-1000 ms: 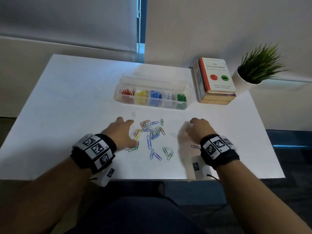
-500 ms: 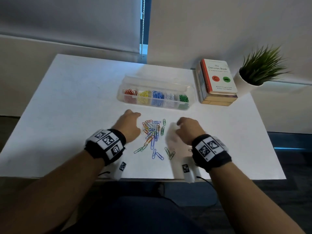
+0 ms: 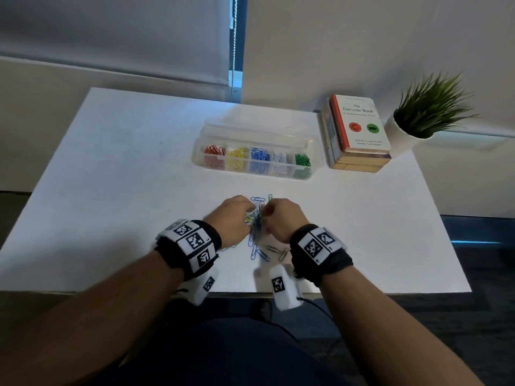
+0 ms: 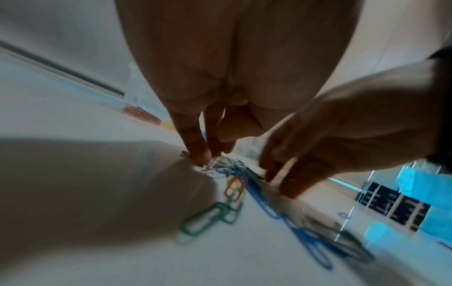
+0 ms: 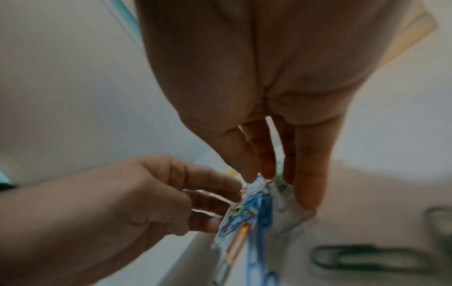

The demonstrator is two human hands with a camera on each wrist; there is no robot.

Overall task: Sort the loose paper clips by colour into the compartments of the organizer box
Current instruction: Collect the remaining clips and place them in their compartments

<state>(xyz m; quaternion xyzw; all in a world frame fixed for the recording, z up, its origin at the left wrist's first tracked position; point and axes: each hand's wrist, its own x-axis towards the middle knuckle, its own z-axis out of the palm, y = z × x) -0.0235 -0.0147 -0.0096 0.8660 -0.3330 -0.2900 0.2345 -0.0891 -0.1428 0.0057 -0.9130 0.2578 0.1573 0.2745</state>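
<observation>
The loose paper clips lie on the white table, pushed into a narrow heap directly between the two sets of fingertips. The long axis of the heap runs away from the person, toward the organizer box. A few blue and green clips lie on the near side of the heap, just behind the fingers and toward the wrists.

The left hand touches the heap from its left side, and the right hand touches it from the right; both are equally near. On the left hand the fingers point down, pressed together, with the tips at the edge of the heap. On the right hand the fingers are straight and close together, set like a wall against the clips. I cannot tell if any finger already pinches a single clip, because the wrist views are blurred.

The box stands beyond the fingertips, well apart from them, with red, yellow, blue, white and green compartments from left to right. My judgement: the next move is to pick one colour out of the heap.
</observation>
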